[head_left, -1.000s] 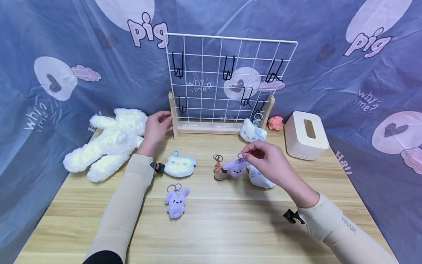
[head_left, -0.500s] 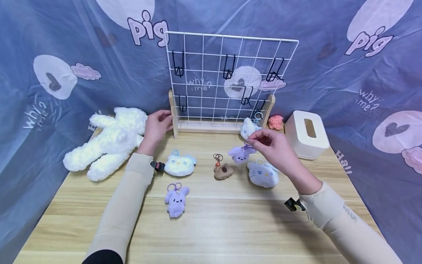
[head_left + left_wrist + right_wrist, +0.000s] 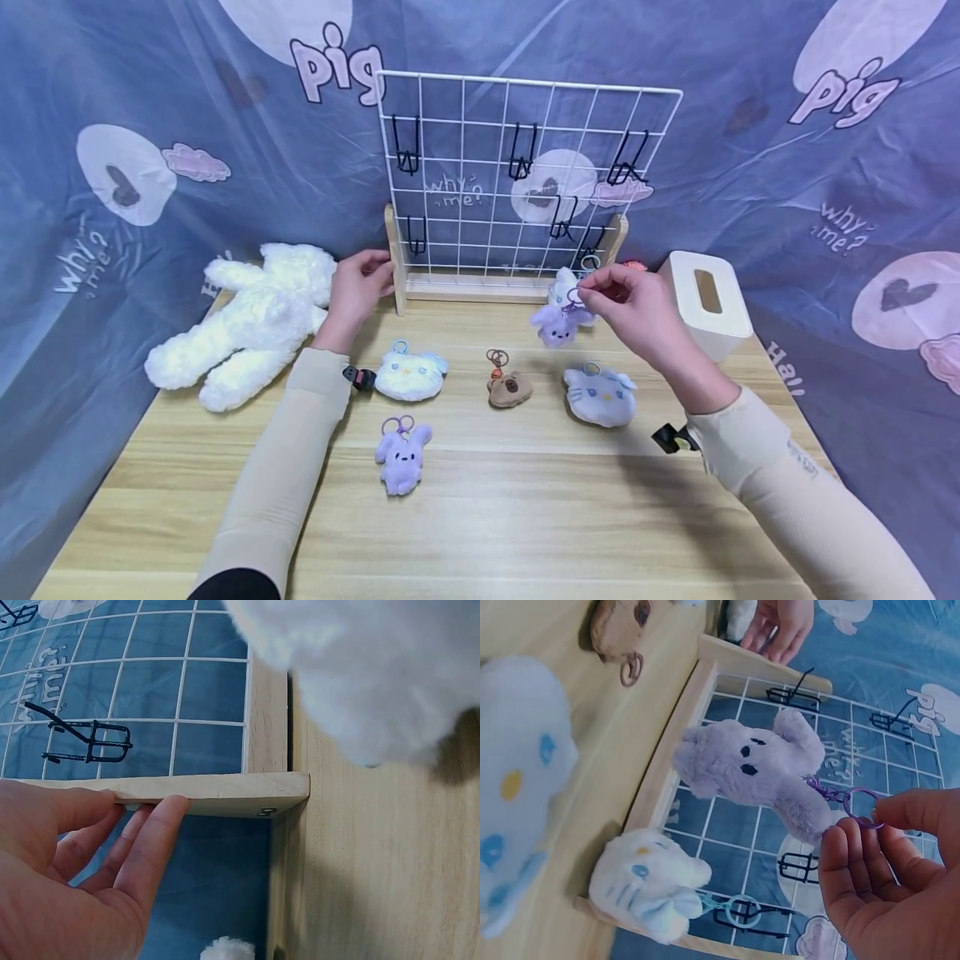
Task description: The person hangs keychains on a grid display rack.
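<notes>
My right hand (image 3: pixel 630 312) pinches the purple ring of a lilac bunny plush keychain (image 3: pixel 757 761) between thumb and fingers. The bunny dangles in front of the white wire grid rack (image 3: pixel 517 167), overlapping a white cat plush keychain (image 3: pixel 656 881) whose blue ring is on the lower right black hook (image 3: pixel 590 242). At the rack's left end, my left hand (image 3: pixel 362 287) touches the outer face of the wooden upright (image 3: pixel 217 786) with its fingertips, fingers extended.
On the table lie two more white cat plushes (image 3: pixel 410 375) (image 3: pixel 600 396), a brown bear keychain (image 3: pixel 510 389) and a second lilac bunny (image 3: pixel 402 460). A large white fluffy toy (image 3: pixel 262 321) lies left, a white tissue box (image 3: pixel 705 300) stands right. Several other black hooks (image 3: pixel 521 150) are on the grid.
My right hand has carried the lilac bunny up and away from the brown bear, toward the lower right of the rack. The left hand stays at the upright.
</notes>
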### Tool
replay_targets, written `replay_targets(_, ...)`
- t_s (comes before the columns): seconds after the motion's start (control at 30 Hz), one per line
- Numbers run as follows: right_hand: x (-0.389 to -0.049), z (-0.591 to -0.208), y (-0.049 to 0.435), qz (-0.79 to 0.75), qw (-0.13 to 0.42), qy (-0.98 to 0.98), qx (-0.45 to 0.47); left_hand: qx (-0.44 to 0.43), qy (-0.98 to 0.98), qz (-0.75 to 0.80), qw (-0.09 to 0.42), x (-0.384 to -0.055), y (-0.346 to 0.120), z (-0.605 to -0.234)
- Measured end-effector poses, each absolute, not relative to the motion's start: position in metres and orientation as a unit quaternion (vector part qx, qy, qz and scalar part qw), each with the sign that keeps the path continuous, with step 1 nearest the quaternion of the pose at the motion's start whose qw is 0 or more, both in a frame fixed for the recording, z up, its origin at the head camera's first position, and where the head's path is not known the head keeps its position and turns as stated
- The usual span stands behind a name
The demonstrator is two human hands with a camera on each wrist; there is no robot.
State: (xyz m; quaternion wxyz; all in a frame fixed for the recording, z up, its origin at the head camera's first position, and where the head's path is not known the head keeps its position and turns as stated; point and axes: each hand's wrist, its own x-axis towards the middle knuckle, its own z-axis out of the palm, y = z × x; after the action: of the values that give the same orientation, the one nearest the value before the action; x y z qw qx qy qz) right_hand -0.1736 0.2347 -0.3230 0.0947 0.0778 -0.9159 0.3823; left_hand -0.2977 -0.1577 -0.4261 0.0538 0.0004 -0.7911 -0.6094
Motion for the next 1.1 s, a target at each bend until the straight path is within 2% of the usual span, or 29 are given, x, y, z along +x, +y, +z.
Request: replay_targets(1.1,-0.234,-0.308,0.242,0.406,0.111,-0.906,0.038,-0.002,-0.798,-0.6,0.058,-0.299,-0.158,-0.426)
